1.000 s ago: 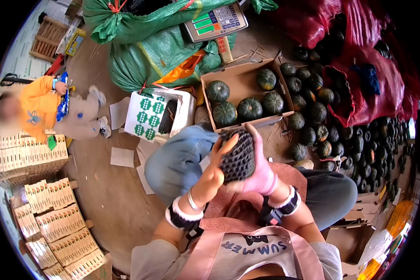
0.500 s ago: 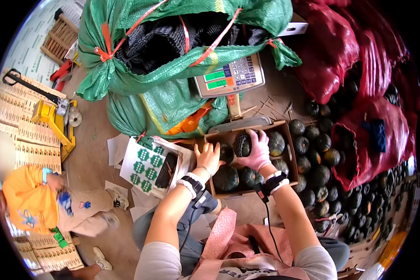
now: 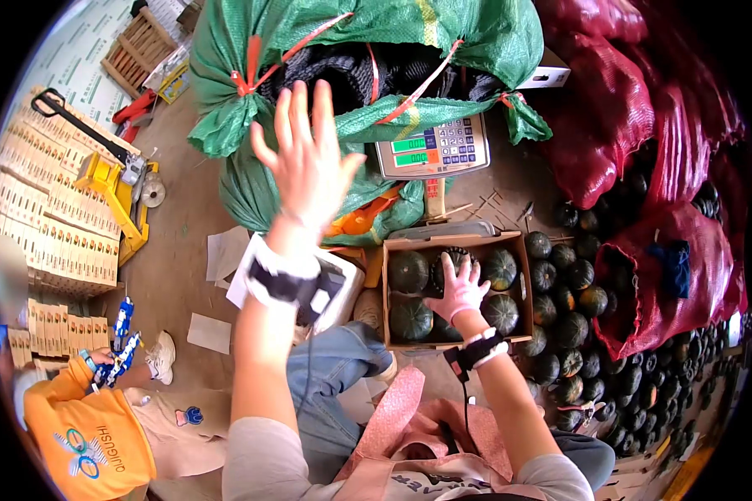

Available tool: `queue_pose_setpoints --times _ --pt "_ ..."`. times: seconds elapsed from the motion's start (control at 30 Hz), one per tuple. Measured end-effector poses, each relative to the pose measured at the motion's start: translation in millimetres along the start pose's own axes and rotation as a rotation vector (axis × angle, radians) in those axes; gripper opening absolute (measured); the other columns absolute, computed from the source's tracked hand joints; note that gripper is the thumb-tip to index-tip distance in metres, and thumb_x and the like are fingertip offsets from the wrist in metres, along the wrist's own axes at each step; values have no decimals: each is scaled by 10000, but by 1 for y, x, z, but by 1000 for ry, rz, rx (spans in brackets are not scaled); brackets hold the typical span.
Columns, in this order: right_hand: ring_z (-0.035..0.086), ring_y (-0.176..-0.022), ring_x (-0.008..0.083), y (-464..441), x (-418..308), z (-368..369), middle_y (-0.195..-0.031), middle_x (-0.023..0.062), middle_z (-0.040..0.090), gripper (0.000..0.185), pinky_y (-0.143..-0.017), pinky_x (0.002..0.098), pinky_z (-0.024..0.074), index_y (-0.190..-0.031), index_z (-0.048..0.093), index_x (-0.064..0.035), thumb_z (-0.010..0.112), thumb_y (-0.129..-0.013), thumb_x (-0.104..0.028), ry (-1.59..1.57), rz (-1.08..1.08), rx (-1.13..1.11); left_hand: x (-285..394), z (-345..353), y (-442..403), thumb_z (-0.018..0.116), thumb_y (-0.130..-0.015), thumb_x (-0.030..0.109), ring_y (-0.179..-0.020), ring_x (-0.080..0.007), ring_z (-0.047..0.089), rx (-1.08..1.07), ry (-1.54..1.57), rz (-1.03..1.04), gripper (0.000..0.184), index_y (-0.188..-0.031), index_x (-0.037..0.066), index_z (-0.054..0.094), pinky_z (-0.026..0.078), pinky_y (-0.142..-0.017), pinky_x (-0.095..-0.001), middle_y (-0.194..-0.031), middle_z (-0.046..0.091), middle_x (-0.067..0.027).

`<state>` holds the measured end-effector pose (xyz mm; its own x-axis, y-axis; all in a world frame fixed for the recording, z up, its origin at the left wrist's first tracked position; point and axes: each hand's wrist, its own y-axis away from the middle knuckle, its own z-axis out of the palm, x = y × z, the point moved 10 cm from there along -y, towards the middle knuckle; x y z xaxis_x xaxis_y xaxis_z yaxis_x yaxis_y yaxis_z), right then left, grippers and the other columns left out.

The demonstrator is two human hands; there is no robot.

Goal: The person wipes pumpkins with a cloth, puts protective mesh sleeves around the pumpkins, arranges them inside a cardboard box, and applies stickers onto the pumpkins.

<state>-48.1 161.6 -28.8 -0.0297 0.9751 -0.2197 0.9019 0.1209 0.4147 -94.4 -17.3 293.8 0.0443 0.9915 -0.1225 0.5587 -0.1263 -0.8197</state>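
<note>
Squash in dark netting, the netted squash point(image 3: 437, 270), sits in the carton point(image 3: 526, 288) between other squashes point(image 3: 409, 272). The right hand point(image 3: 461, 292) lies over it, fingers spread and touching it. The left hand point(image 3: 311, 177) is raised in front of the green sack point(image 3: 476, 33), fingers open and apart. Beside the sack's lower edge is the scale point(image 3: 470, 167).

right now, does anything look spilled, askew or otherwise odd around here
Green pumpkins lie loose on the floor by an open red sack, as if spilled, though perhaps on purpose. White sheets are strewn left of the carton. In it, the pumpkin under the right hand looks netted, its neighbours bare.
</note>
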Motion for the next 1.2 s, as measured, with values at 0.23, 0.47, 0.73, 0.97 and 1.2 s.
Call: queue_pose_setpoints --times 0.23,0.47,0.73,0.97,1.2 --pt "460 -1109 344 59 24 -22 -1191 126 510 614 -911 473 393 -1242 460 -130 675 -709 -345 -484 -104 442 -19 -13 1 545 -769 126 -790 -211 558 -257 -55 125 76 -831 168 561 318 -856 -492 -717 558 -11" --pt "495 -1034 365 100 47 -21 -1105 141 550 434 -885 457 412 -1159 516 -106 631 -762 -240 -617 -126 590 -2 -106 -16 548 -733 93 -801 -202 515 -87 57 166 97 -814 147 553 303 -756 -423 -728 515 -9" --pt "481 -1032 382 104 83 7 -1098 155 539 394 -874 456 420 -1143 524 -128 615 -769 -214 -635 -7 571 -13 -37 97 591 -770 273 -835 -233 524 -414 -17 126 179 -848 112 583 314 -809 -451 -794 547 -50" --pt "467 -1043 374 125 69 35 -1078 143 535 365 -882 463 417 -1087 563 -129 623 -744 -241 -592 -53 394 -45 29 61 547 -828 436 -793 -261 600 -495 362 -416 396 -858 55 649 408 -786 -405 -808 631 -123" --pt "473 -1063 370 154 68 54 -1080 152 540 371 -904 445 417 -1091 556 -97 626 -749 -224 -633 -52 336 -63 101 36 665 -801 333 -666 -222 604 -147 908 -681 356 -845 -19 653 468 -646 -326 -740 652 -143"
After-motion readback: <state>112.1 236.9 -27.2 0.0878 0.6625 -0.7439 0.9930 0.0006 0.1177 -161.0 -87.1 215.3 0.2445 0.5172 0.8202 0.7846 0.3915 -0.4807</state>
